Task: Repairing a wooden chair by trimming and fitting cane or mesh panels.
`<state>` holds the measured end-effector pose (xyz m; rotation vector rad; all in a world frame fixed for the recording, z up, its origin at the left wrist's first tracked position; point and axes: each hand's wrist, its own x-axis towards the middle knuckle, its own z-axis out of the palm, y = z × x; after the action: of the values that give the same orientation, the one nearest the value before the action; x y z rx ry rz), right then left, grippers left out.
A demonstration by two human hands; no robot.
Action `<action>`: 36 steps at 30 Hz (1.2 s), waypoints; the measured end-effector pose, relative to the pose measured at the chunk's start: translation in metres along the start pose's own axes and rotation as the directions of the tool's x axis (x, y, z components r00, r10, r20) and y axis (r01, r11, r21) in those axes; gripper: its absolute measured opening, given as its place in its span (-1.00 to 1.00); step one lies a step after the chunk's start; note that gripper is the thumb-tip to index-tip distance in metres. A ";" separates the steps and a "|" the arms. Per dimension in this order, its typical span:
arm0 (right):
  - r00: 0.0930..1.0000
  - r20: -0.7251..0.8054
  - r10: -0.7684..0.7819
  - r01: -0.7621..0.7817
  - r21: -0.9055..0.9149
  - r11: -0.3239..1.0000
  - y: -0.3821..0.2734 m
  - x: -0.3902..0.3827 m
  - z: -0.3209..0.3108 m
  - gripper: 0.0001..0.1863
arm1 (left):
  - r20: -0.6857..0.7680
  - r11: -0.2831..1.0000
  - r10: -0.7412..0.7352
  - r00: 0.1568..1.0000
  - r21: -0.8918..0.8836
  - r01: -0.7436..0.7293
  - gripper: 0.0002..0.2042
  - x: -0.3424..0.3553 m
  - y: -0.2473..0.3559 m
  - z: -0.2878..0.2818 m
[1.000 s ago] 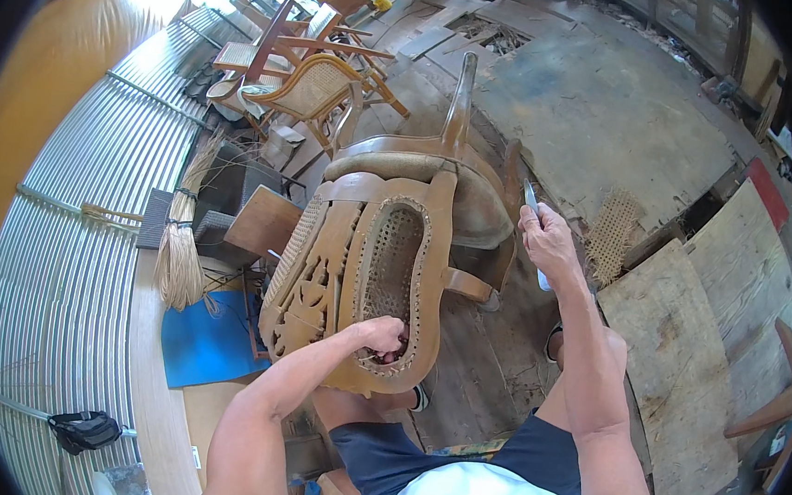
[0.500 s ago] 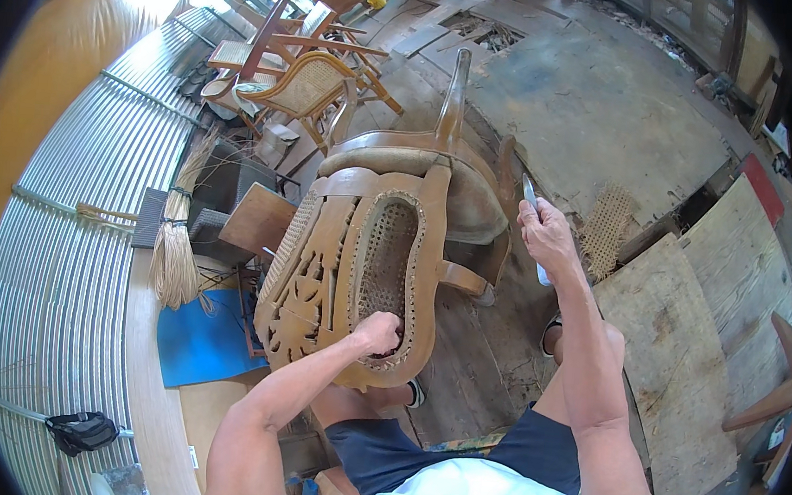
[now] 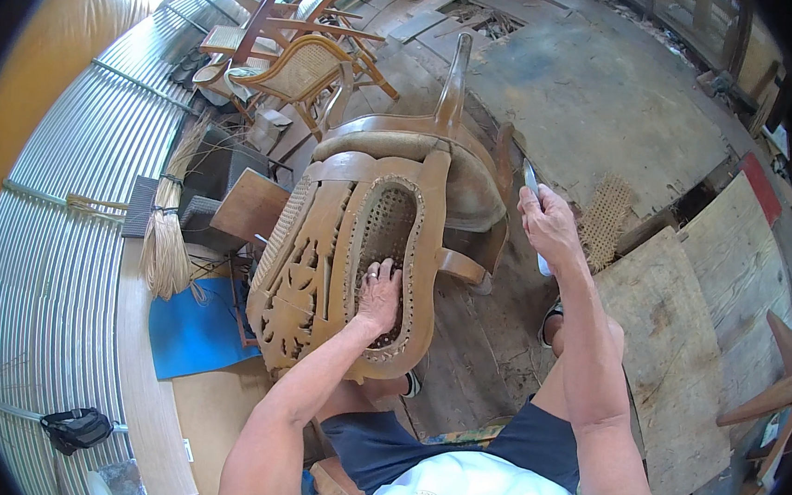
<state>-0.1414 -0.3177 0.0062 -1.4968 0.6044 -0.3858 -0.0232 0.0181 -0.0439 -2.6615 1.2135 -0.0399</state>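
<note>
A carved wooden chair (image 3: pixel 425 292) lies tipped over in front of me, its carved back toward me and a leg pointing away. An oblong opening in that back has woven cane (image 3: pixel 389 219) inside and small holes along its rim. My left hand (image 3: pixel 379 295) reaches into the opening, fingers spread and laid against the cane; a ring shows on one finger. To the right of the chair, my right hand (image 3: pixel 549 227) grips a knife (image 3: pixel 531 176) in the air, its blade pointing away from me and the handle end showing below the fist.
A tied bundle of cane strands (image 3: pixel 166 253) stands at left beside a blue sheet (image 3: pixel 199 325). Other chairs (image 3: pixel 303 68) are piled at the far left. A scrap of woven cane (image 3: pixel 608 213) and plywood sheets (image 3: pixel 662 352) lie on the right.
My left hand has moved farther up the opening, from a closed fist near its lower end to spread fingers on the cane. The right hand keeps the knife at nearly the same spot.
</note>
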 end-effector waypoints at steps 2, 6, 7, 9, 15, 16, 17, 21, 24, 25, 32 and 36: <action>1.000 0.013 -0.028 0.027 0.086 0.996 -0.005 -0.002 0.003 -0.63 | 0.049 0.999 -0.037 0.998 0.031 0.035 -0.46 -0.002 0.001 0.003; 0.999 0.025 0.028 -0.030 0.103 0.994 0.007 0.001 0.002 -0.63 | 0.278 0.997 0.075 0.958 -0.017 -0.074 -0.42 -0.001 0.006 -0.033; 1.000 -0.007 -0.008 0.008 0.043 0.999 0.014 0.005 0.001 -0.63 | 0.344 0.986 0.156 0.926 -0.108 -0.126 -0.41 -0.004 0.003 -0.041; 0.998 -0.029 -0.050 0.049 -0.015 0.999 0.017 0.007 0.001 -0.63 | 0.373 0.968 0.250 0.894 -0.122 -0.220 -0.44 -0.019 -0.007 -0.051; 1.000 -0.003 -0.029 0.029 -0.002 1.000 0.012 0.010 0.006 -0.65 | 0.463 0.927 0.370 0.805 -0.123 -0.355 -0.56 -0.009 -0.013 -0.059; 1.000 0.011 -0.020 0.020 0.004 1.000 0.010 0.009 0.007 -0.65 | 0.499 0.927 0.370 0.784 -0.137 -0.350 -0.56 -0.007 -0.015 -0.059; 1.000 0.025 -0.011 0.011 0.010 1.000 0.009 0.008 0.007 -0.66 | 0.534 0.926 0.371 0.760 -0.151 -0.345 -0.56 -0.005 -0.016 -0.059; 1.000 0.014 -0.027 0.027 0.021 0.999 0.007 0.008 0.005 -0.67 | 0.542 0.930 0.367 0.756 -0.199 -0.308 -0.52 -0.003 -0.017 -0.054; 1.000 0.007 -0.017 0.017 0.026 1.000 0.006 0.008 0.003 -0.67 | 0.553 0.937 0.349 0.757 -0.218 -0.273 -0.48 0.000 -0.017 -0.052; 1.000 0.006 -0.023 0.022 0.050 0.998 0.008 0.008 0.003 -0.66 | 0.563 0.939 0.344 0.752 -0.213 -0.270 -0.47 0.000 -0.017 -0.052; 1.000 -0.003 -0.008 0.008 0.018 1.000 0.016 0.012 0.001 -0.64 | 0.578 0.951 0.309 0.755 -0.207 -0.230 -0.44 0.005 -0.011 -0.056; 1.000 -0.002 -0.016 0.016 0.005 1.000 0.010 0.009 0.007 -0.64 | 0.576 0.966 0.249 0.778 -0.209 -0.154 -0.46 0.002 -0.007 -0.052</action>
<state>-0.1312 -0.3166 -0.0053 -1.4975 0.5935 -0.4010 -0.0231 0.0113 0.0086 -2.3316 1.2871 0.8975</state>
